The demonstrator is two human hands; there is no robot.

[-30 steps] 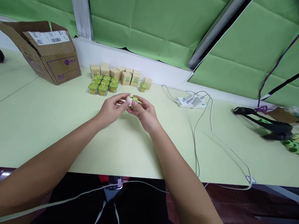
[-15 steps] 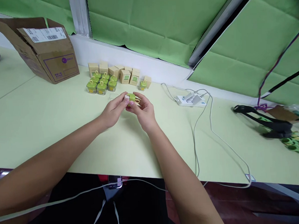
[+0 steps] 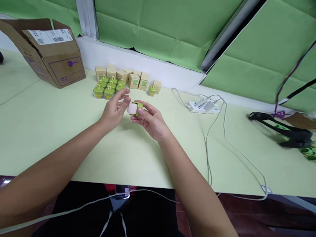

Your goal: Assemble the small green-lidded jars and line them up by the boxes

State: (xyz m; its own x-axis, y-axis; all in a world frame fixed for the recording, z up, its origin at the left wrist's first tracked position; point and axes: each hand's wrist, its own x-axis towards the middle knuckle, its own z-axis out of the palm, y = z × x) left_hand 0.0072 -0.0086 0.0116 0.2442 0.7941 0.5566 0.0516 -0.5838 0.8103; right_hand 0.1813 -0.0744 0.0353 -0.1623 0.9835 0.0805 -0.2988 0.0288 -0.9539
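My right hand (image 3: 149, 120) holds a small green-and-white cube (image 3: 135, 108) between thumb and fingers, its pale pinkish face turned to the left. My left hand (image 3: 115, 109) sits just left of the cube, fingers spread, and its fingertips are close to the cube. Beyond my hands, several small clear cubes with green lids and loop tops (image 3: 107, 88) stand in a cluster. Several small kraft boxes (image 3: 124, 75) stand behind them. One more green-lidded cube (image 3: 152, 91) stands apart to the right.
An open cardboard carton (image 3: 65, 65) stands at the far left of the pale green table (image 3: 56, 145). A white power strip (image 3: 203, 107) with grey cables lies to the right. Further right are a black clamp stand (image 3: 288, 133) and green items (image 3: 312, 155).
The cube has turned, showing its pale face and hiding the loop. My left hand has opened and drawn back slightly from it, where earlier both hands held it.
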